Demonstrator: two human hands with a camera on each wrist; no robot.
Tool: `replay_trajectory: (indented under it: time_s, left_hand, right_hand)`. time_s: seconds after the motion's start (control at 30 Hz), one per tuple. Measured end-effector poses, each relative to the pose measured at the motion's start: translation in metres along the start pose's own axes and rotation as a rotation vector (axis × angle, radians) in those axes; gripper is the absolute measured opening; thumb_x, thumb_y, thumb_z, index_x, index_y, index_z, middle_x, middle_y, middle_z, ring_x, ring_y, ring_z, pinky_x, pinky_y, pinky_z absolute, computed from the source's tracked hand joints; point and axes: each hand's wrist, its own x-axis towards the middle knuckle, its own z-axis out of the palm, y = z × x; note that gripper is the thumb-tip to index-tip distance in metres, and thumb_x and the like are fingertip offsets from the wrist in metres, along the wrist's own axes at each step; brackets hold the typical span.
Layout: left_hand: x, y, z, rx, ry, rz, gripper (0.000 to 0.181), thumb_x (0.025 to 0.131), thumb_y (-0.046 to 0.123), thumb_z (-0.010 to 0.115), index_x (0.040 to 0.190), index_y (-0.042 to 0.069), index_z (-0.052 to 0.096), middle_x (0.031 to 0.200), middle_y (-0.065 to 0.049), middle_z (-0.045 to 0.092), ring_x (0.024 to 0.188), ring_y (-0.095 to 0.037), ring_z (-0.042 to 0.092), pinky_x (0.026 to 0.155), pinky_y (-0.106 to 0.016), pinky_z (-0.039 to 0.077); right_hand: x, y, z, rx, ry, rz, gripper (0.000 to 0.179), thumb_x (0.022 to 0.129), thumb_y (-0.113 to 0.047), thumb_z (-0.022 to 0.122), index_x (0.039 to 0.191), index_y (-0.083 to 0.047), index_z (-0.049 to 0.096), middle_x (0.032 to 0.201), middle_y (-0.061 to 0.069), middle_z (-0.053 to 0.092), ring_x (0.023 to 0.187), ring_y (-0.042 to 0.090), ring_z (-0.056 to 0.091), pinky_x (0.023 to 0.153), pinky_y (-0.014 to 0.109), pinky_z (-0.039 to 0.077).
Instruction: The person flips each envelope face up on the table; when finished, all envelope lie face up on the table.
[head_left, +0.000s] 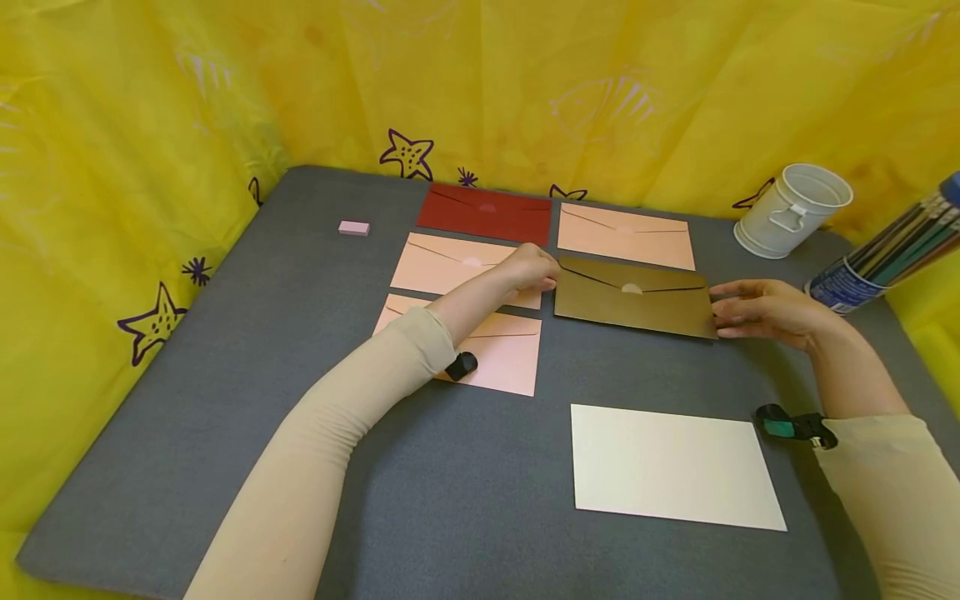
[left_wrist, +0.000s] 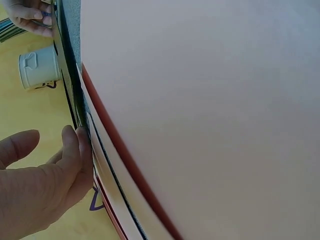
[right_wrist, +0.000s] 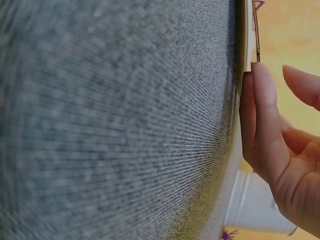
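An olive-gold envelope [head_left: 637,300] lies flap-up on the grey mat [head_left: 225,375], right of centre. My left hand [head_left: 546,271] touches its left edge with fairly straight fingers [left_wrist: 75,150], thumb apart. Straight fingers [right_wrist: 262,110] of my right hand [head_left: 723,308] press against its right edge, the thumb lifted off. Neither hand grips it. Around it lie a dark red envelope [head_left: 483,212] and three pink envelopes [head_left: 626,236] [head_left: 442,262] [head_left: 502,354]; my left forearm crosses the nearest pink one.
A blank cream card [head_left: 671,467] lies near the front right. At the back right stands a white tin bucket [head_left: 791,208], with a cup of pencils [head_left: 885,254] beside it. A small pink eraser [head_left: 353,227] sits at the back left. Yellow sheeting surrounds the mat.
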Motion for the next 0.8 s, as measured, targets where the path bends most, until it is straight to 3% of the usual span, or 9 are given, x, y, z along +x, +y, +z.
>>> replay_trajectory:
  time_s: [0.1, 0.17, 0.27, 0.33, 0.4, 0.5, 0.63, 0.7, 0.8]
  left_hand:
    - [-0.0005, 0.0001, 0.0006, 0.022, -0.01, 0.011, 0.025, 0.095, 0.004, 0.051, 0.07, 0.002, 0.054, 0.088, -0.007, 0.055, 0.067, -0.012, 0.048, 0.064, -0.017, 0.044]
    - [-0.0007, 0.0004, 0.0008, 0.026, -0.014, 0.01, 0.027, 0.096, 0.004, 0.051, 0.069, 0.004, 0.051, 0.082, -0.005, 0.051, 0.063, -0.011, 0.045, 0.06, -0.016, 0.041]
    - [-0.0012, 0.0009, 0.0009, 0.018, -0.014, 0.005, 0.018, 0.096, 0.005, 0.052, 0.088, -0.005, 0.066, 0.096, -0.008, 0.059, 0.065, -0.01, 0.05, 0.064, -0.016, 0.045]
    - [-0.0013, 0.0012, 0.0008, 0.018, -0.018, 0.0, 0.024, 0.097, 0.007, 0.052, 0.109, -0.009, 0.067, 0.118, -0.011, 0.062, 0.071, -0.01, 0.055, 0.07, -0.017, 0.05]
    - [-0.0014, 0.0016, 0.0009, 0.022, -0.023, -0.003, 0.03, 0.098, 0.007, 0.052, 0.118, -0.01, 0.065, 0.134, -0.016, 0.059, 0.076, -0.011, 0.057, 0.078, -0.02, 0.054]
    - [-0.0011, 0.0019, 0.0014, 0.024, -0.023, -0.006, 0.026, 0.098, 0.007, 0.051, 0.11, -0.01, 0.066, 0.14, -0.018, 0.056, 0.077, -0.012, 0.057, 0.084, -0.024, 0.055]
    - [-0.0008, 0.0023, 0.0031, 0.032, -0.016, -0.004, 0.018, 0.097, 0.007, 0.051, 0.091, -0.006, 0.061, 0.127, -0.018, 0.059, 0.073, -0.012, 0.056, 0.086, -0.026, 0.055]
    - [-0.0012, 0.0027, 0.0039, 0.03, -0.017, -0.002, 0.019, 0.098, 0.008, 0.051, 0.098, -0.008, 0.063, 0.127, -0.017, 0.058, 0.075, -0.013, 0.056, 0.091, -0.028, 0.056]
    - [-0.0021, 0.0032, 0.0049, 0.031, -0.028, -0.002, 0.03, 0.099, 0.008, 0.05, 0.119, -0.01, 0.062, 0.139, -0.019, 0.054, 0.085, -0.015, 0.057, 0.101, -0.033, 0.054]
  right_hand:
    - [0.0002, 0.0009, 0.0005, 0.002, -0.002, -0.003, 0.024, 0.103, -0.009, 0.048, 0.111, -0.031, 0.054, 0.1, -0.013, 0.063, 0.092, 0.004, 0.066, 0.081, 0.023, 0.06]
    - [0.0005, 0.0015, 0.0006, 0.006, -0.002, -0.005, 0.025, 0.103, -0.009, 0.048, 0.108, -0.033, 0.056, 0.1, -0.013, 0.064, 0.092, 0.005, 0.066, 0.081, 0.023, 0.06]
    - [0.0009, 0.0022, 0.0008, 0.01, -0.004, -0.004, 0.026, 0.103, -0.01, 0.047, 0.107, -0.034, 0.058, 0.099, -0.013, 0.065, 0.092, 0.005, 0.067, 0.08, 0.024, 0.06]
    - [0.0011, 0.0025, 0.0007, 0.01, -0.003, -0.003, 0.025, 0.104, -0.011, 0.047, 0.107, -0.033, 0.057, 0.099, -0.013, 0.065, 0.092, 0.005, 0.067, 0.08, 0.024, 0.06]
    - [0.0013, 0.0026, 0.0005, 0.006, -0.002, -0.002, 0.024, 0.104, -0.011, 0.047, 0.108, -0.032, 0.056, 0.099, -0.013, 0.065, 0.092, 0.004, 0.066, 0.081, 0.024, 0.06]
    - [0.0017, 0.0024, 0.0004, -0.005, -0.001, 0.0, 0.021, 0.104, -0.012, 0.047, 0.11, -0.03, 0.054, 0.099, -0.014, 0.065, 0.092, 0.004, 0.066, 0.081, 0.023, 0.06]
    - [0.0016, 0.0019, 0.0005, -0.005, -0.001, 0.003, 0.02, 0.104, -0.013, 0.046, 0.11, -0.03, 0.054, 0.1, -0.015, 0.064, 0.092, 0.003, 0.066, 0.082, 0.023, 0.06]
    - [0.0011, 0.0021, 0.0006, 0.0, -0.001, 0.002, 0.021, 0.104, -0.013, 0.046, 0.108, -0.031, 0.056, 0.1, -0.015, 0.064, 0.092, 0.004, 0.066, 0.082, 0.024, 0.06]
    - [0.0005, 0.0033, -0.0002, 0.01, -0.007, -0.001, 0.024, 0.104, -0.014, 0.047, 0.106, -0.034, 0.058, 0.101, -0.015, 0.064, 0.092, 0.004, 0.066, 0.081, 0.024, 0.06]
